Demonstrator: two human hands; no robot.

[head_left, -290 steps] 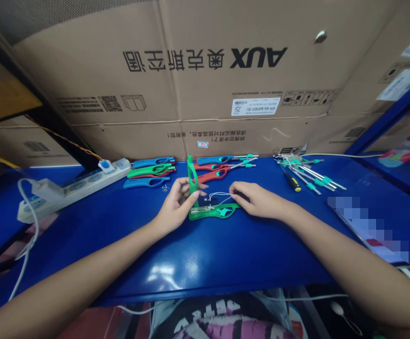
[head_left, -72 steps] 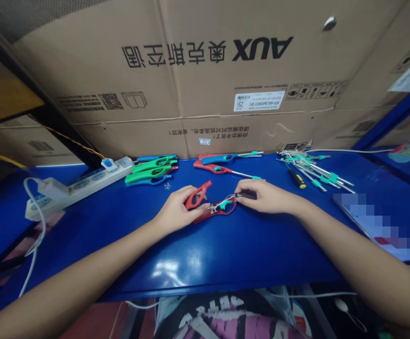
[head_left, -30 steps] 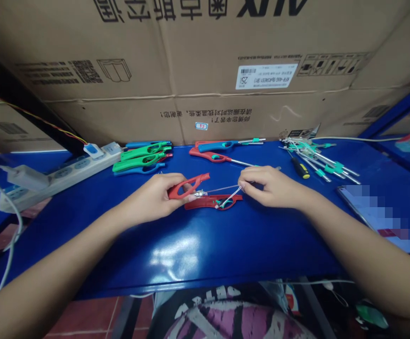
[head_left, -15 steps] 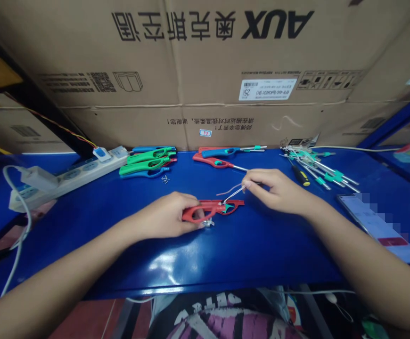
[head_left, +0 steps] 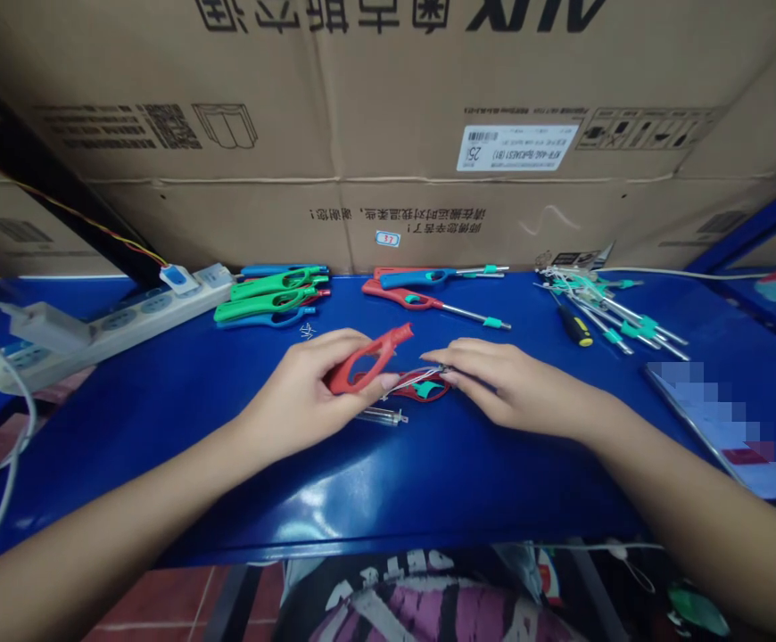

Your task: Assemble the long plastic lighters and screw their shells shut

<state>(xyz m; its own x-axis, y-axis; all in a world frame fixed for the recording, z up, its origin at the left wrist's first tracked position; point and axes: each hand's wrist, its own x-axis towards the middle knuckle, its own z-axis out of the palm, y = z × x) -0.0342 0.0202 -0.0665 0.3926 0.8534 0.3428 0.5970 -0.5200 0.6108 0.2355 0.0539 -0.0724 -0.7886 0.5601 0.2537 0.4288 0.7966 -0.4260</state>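
My left hand (head_left: 308, 383) is closed on a red lighter shell half (head_left: 396, 339), which it holds tilted up. Below it lies another red lighter shell half (head_left: 442, 393) with a green trigger (head_left: 426, 390) in it. A clear lighter gas tank (head_left: 381, 415) with a metal tip pokes out under my left fingers. Thin wires (head_left: 412, 379) run from near my left thumb to my right hand (head_left: 515, 383), whose fingertips pinch their small dark end over the lower shell.
Green and blue lighter handles (head_left: 271, 308) lie back left, beside tiny screws (head_left: 307, 331) and a power strip (head_left: 124, 325). Assembled lighters (head_left: 415, 295) lie behind my hands. To the right are metal lighter tubes (head_left: 619, 316), a screwdriver (head_left: 575, 327) and a phone (head_left: 722, 428). A cardboard box (head_left: 401, 152) stands behind.
My left hand has lifted and tilted the upper red shell half off the lower one. My right hand has lowered the wire end closer to the shell with the trigger.
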